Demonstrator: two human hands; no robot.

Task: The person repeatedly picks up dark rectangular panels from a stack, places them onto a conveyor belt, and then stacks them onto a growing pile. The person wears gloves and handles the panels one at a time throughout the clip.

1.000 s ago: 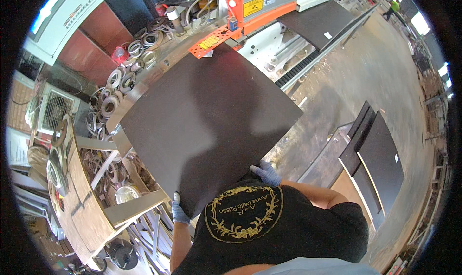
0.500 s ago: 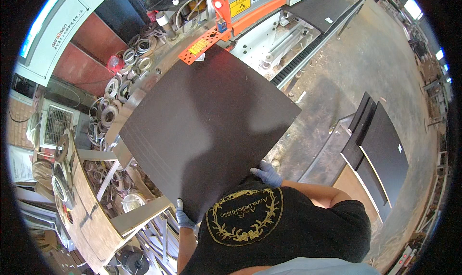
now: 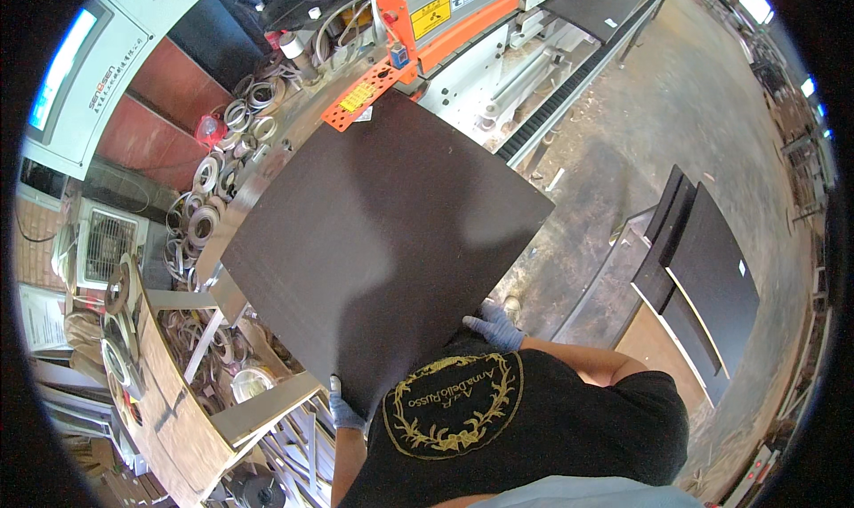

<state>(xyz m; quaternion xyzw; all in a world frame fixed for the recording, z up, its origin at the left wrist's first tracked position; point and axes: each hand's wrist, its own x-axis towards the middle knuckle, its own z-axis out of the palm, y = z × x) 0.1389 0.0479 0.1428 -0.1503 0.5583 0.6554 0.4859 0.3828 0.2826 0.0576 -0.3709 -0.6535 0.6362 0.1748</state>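
Head view: both gloved hands, left (image 3: 342, 412) and right (image 3: 495, 327), grip the dark panel (image 3: 382, 241) by its near edge

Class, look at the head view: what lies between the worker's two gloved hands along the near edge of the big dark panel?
In the head view, only the dark panel's near corner lies between the left hand and right hand, partly hidden by the person's black shirt.

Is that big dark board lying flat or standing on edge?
Lying flat: the dark board shows its whole broad face to the camera, with the left hand and right hand gripping its near edge.
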